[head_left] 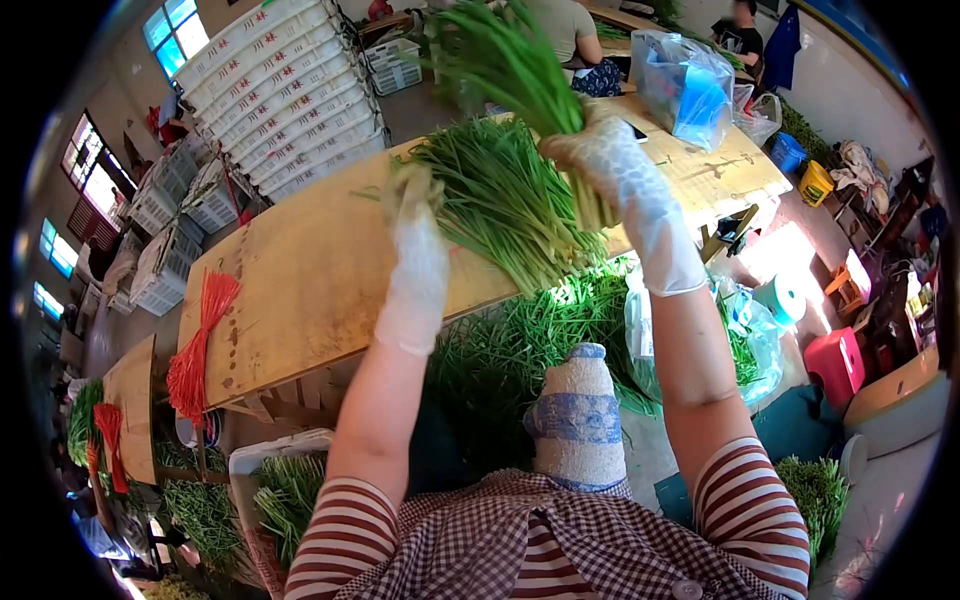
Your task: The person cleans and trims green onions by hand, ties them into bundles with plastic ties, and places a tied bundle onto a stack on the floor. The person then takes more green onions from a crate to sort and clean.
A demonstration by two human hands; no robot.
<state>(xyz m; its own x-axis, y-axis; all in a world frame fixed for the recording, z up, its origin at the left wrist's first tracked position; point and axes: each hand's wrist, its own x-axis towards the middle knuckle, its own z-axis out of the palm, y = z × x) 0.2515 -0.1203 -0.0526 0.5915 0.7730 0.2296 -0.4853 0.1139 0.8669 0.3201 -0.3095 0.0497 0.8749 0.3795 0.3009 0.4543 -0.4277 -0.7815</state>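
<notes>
Seeing at left 1 bundle of red ties lying at the end of the wooden desk, with stacked white crates standing beyond. Holding the gloved left hand just beside the left edge of the leafy pile, but blurring too much there: being unable to tell fingers apart from fingers together in that grip, or contact from a near miss. Finding the pile lying across the desk, with pale stems reaching over the near edge, above a loose heap of greens. Risking, from any bump against those overhanging stems, a slide into the heap below. Clamping the grip of the gloved right hand around 1 raised bunch of greens, holding it above the right part of the pile, with blurred leaves fanning up and leftward and stem ends dangling under the fist. Risking dropped stalks there from too slack a squeeze, bruised leaves from too hard a squeeze, and tangled tips from lowering crosswise. Noting farther right a clear plastic bag sitting on the desk, possibly risking a knock from too wide a swing.
</notes>
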